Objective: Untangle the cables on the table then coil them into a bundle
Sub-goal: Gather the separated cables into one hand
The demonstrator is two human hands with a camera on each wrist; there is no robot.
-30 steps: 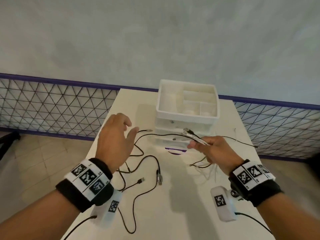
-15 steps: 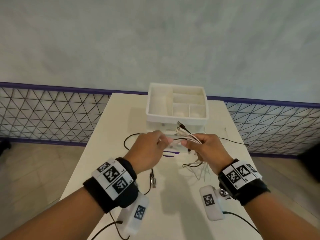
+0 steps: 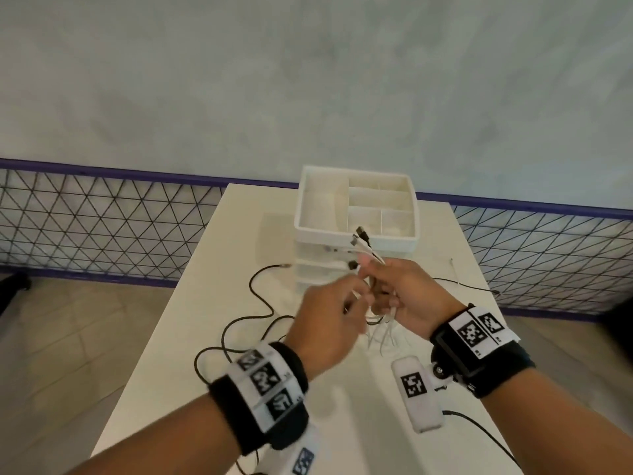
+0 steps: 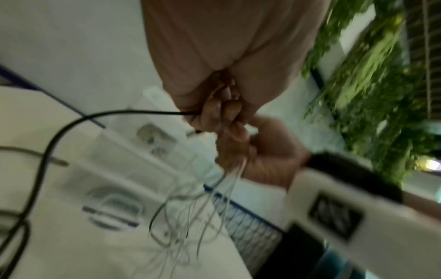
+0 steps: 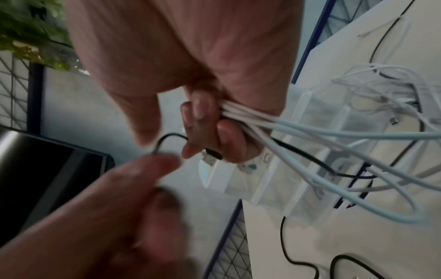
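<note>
My right hand (image 3: pixel 375 269) grips a bundle of white cables (image 5: pixel 310 128) above the table (image 3: pixel 205 269), just in front of the organizer. Their plugs (image 3: pixel 361 240) stick up past its fingers, and the loose loops (image 3: pixel 380 334) hang down to the table. A thin black cable (image 5: pixel 298 151) runs through the same grip. My left hand (image 3: pixel 354 298) is right beside it and pinches a black cable (image 4: pixel 133 112) next to the bundle. The rest of that black cable (image 3: pixel 253 296) lies in loops on the left of the table.
A white organizer (image 3: pixel 356 234) with open compartments on top and drawers below stands at the back middle of the table. Another thin black cable (image 3: pixel 462 286) trails off to the right edge. A wire mesh fence (image 3: pixel 102 228) runs behind the narrow table.
My left hand has come across from the left, taken hold of a black cable and brought it up to the bundle. My right hand has kept its grip.
</note>
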